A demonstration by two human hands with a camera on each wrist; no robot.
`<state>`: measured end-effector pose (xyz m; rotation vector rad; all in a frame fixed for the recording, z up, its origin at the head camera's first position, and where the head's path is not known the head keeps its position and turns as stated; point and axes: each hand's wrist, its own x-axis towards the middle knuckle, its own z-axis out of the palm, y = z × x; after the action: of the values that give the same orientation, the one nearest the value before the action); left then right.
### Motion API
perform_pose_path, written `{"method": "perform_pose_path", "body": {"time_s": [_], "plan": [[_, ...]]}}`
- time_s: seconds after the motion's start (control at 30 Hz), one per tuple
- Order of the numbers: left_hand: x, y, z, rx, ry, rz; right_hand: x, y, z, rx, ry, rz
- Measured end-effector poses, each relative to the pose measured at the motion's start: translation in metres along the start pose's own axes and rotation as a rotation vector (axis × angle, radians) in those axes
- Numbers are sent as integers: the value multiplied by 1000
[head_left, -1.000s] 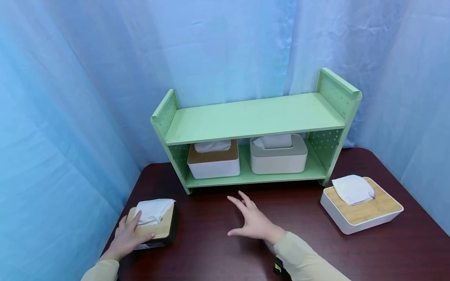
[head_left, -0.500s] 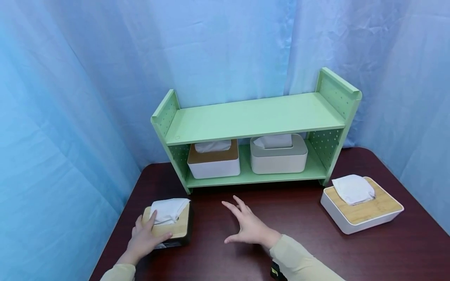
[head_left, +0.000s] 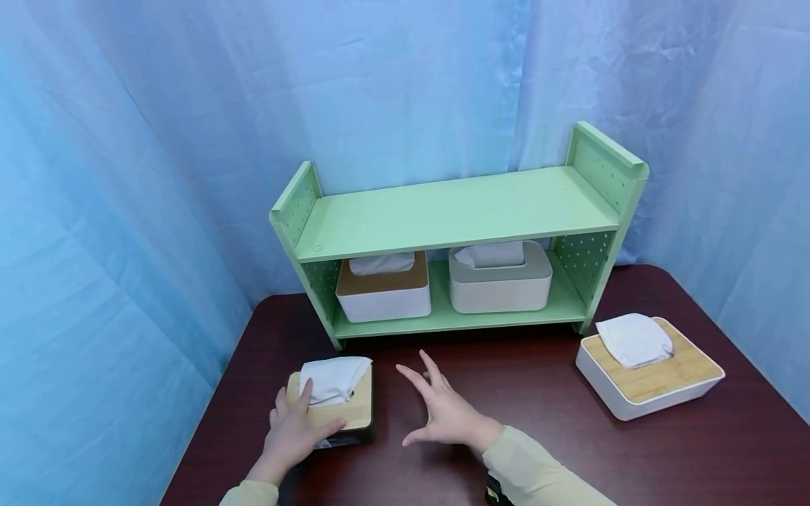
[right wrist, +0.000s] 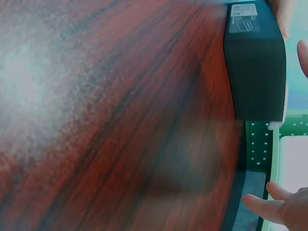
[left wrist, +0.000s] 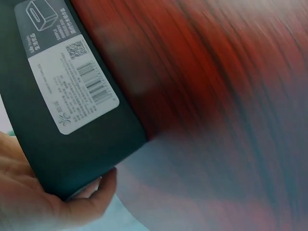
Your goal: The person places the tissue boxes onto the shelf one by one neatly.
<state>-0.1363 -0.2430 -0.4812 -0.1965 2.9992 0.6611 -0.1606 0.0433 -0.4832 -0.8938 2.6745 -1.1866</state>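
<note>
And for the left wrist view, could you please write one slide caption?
Left hand holds a dark box with a barcode label, the reddish table alongside.

Reddish-brown tabletop [right wrist: 125, 125] across left and centre (pale glare at far left), black box [right wrist: 255, 79] upper right, perforated green shelf [right wrist: 258, 147] lower right, right hand [right wrist: 288, 209] reaching in beside it.

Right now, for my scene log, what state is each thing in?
Green two-tier shelf: upright
Black wooden-lidded tissue box: closed, tissue out, left hand holding it
White brown-lidded tissue box: closed, tissue out, on lower tier
White grey-lidded tissue box: closed, tissue out, same tier
White bamboo-lidded tissue box: closed, tissue out, on brown table
Right hand: fingers spread, holding nothing
Blue fabric curtain: hanging
</note>
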Motion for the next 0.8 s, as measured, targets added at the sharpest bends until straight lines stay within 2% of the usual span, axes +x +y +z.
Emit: {"method": "perform_pose_path", "body": {"time_s": [0.23,0.53,0.8], "plan": [[-7,27,12,2,41,-5,-1,0,6,-14,-20,-11],[-14,61,30,28,73,19,-4,4,14,-26,-54,25],[-23,88,42,38,89,59,-7,11,15,-56,-5,71]]}}
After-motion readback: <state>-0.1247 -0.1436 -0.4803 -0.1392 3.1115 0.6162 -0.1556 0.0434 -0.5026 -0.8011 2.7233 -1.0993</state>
